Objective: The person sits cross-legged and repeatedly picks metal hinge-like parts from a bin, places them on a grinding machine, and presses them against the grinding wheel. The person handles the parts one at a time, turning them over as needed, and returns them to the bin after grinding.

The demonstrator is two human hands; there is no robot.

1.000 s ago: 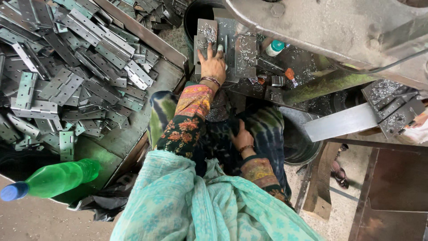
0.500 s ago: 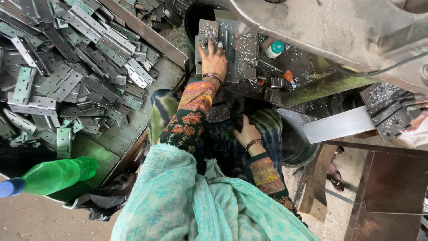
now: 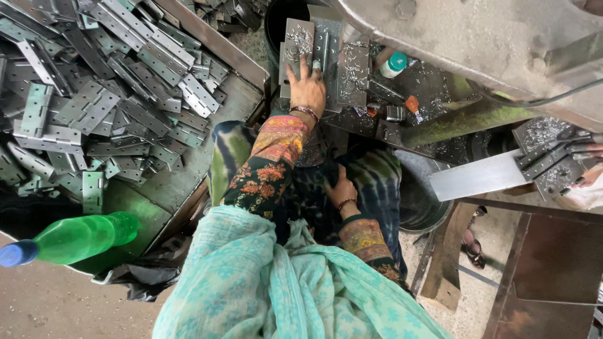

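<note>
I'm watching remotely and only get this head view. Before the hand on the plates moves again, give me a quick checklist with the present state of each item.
1. Left hand flat on the perforated metal plate: ok.
2. Right hand away from the machine bed, resting in the lap: ok.
3. Plates free of metal shavings: not ok, chips lie across them.
4. Pile of hinges contained in the tray at the left: ok.
5. Green bottle stable on the tray edge: cannot tell.
6. Machine running or stopped: cannot tell.
</note>
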